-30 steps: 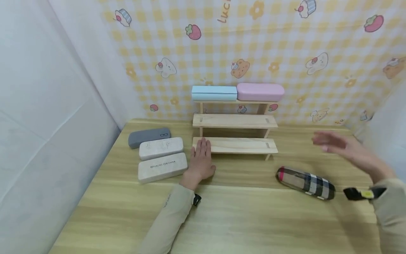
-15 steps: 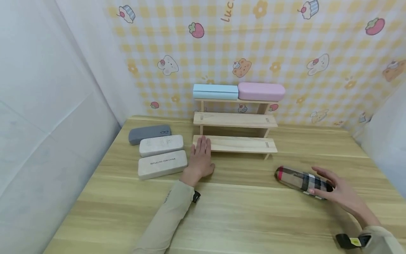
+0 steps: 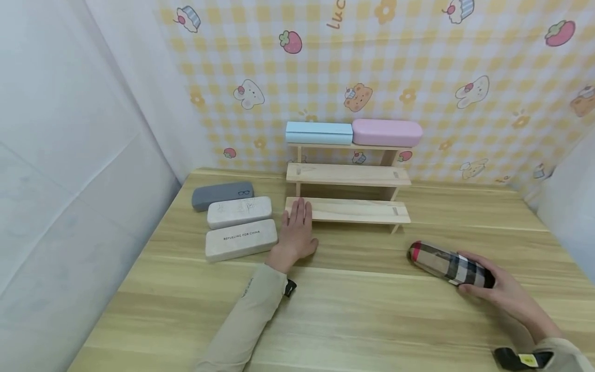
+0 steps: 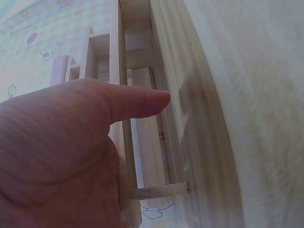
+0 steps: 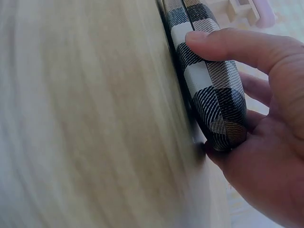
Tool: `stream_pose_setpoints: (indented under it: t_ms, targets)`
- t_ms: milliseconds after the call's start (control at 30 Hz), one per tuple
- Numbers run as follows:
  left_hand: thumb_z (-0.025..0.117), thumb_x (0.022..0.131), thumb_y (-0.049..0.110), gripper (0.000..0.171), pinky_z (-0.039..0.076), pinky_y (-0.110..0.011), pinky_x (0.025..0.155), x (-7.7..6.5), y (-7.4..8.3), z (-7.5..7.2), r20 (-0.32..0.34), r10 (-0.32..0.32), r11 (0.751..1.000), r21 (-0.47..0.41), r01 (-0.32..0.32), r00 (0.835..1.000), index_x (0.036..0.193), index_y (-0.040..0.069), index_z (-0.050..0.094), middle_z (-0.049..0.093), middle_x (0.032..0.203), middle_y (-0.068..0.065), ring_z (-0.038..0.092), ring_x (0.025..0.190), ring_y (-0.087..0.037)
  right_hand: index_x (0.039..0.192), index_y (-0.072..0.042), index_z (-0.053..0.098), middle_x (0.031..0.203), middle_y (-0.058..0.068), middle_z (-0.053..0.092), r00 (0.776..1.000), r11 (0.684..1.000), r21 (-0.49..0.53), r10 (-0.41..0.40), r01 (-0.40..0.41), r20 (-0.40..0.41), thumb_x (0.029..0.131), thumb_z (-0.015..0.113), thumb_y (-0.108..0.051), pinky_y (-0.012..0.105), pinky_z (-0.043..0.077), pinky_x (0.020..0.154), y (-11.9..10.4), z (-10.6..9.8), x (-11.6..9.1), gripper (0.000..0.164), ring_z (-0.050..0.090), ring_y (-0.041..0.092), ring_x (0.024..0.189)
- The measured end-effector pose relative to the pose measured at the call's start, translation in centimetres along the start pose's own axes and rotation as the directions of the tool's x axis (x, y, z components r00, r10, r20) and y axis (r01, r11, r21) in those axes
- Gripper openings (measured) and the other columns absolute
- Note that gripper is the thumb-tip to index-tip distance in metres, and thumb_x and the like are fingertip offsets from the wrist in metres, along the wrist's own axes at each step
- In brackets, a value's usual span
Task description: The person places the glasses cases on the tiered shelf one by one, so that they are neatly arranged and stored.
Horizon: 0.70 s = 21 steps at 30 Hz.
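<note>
My right hand [image 3: 509, 297] grips the right end of a plaid glasses case [image 3: 437, 261] on the table. In the right wrist view the thumb lies along the near side of the black, white and tan case [image 5: 202, 78], with fingers round its far side. My left hand [image 3: 296, 238] rests with straight fingers on the left end of the lowest board of a three-tier wooden display shelf [image 3: 355, 210]. In the left wrist view its thumb [image 4: 137, 100] sticks out in front of that board. A light blue case [image 3: 318, 134] and a pink case [image 3: 387, 133] sit side by side on the top tier.
Left of the shelf lie a grey-blue glasses case [image 3: 220, 196] and two whitish cases, one plain-patterned [image 3: 239, 213] and one with printed lettering [image 3: 241, 242]. A checked cloth [image 3: 418, 62] hangs behind the wooden table [image 3: 353, 315].
The right hand has come down from the air at the right onto the plaid glasses case and closed round its right end. The left hand has stayed on the lowest board.
</note>
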<state>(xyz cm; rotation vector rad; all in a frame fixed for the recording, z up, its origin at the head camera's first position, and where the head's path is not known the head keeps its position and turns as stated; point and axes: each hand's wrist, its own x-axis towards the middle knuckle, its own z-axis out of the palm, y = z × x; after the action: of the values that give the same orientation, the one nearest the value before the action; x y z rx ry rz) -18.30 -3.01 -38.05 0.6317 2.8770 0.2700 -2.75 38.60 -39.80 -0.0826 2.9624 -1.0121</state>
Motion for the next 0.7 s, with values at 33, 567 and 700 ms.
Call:
stream_pose_setpoints:
  t_ms: [33,567,700]
  targets:
    - [0.055,0.092,0.036,0.089,-0.001,-0.047,0.110,-0.1,0.0,-0.1,0.001,-0.001,1.000,-0.002,0.001,1.000,0.148,0.001,-0.006,-0.012,0.153,-0.017,-0.014,0.139,-0.027,0.144,-0.015,0.035,0.130,0.023,0.042,1.000,1.000,-0.004,0.008,-0.008,-0.003,0.081,0.073,-0.021,0.027,0.034,0.072,0.0,0.0,0.0,0.074,0.036,-0.001,0.101]
    - [0.054,0.092,0.036,0.089,-0.001,-0.047,0.110,0.0,0.0,0.4,-0.001,-0.001,1.000,0.010,0.001,1.000,0.148,0.001,-0.006,-0.013,0.153,-0.018,-0.014,0.139,-0.028,0.144,-0.014,0.036,0.118,-0.002,0.044,0.997,0.993,0.083,-0.080,0.081,-0.021,0.082,0.071,-0.009,0.025,0.045,0.061,-2.3,-1.7,1.7,0.072,0.051,0.005,0.084]
    - [0.053,0.093,0.037,0.089,-0.001,-0.046,0.110,0.1,0.0,0.3,-0.004,-0.003,1.000,0.022,0.003,1.000,0.147,0.001,-0.007,-0.015,0.152,-0.017,-0.014,0.139,-0.027,0.144,-0.015,0.036,0.121,-0.009,0.042,0.994,0.990,0.081,-0.111,0.112,-0.014,0.083,0.071,-0.009,0.025,0.046,0.061,-3.6,-2.1,2.8,0.071,0.053,0.006,0.086]
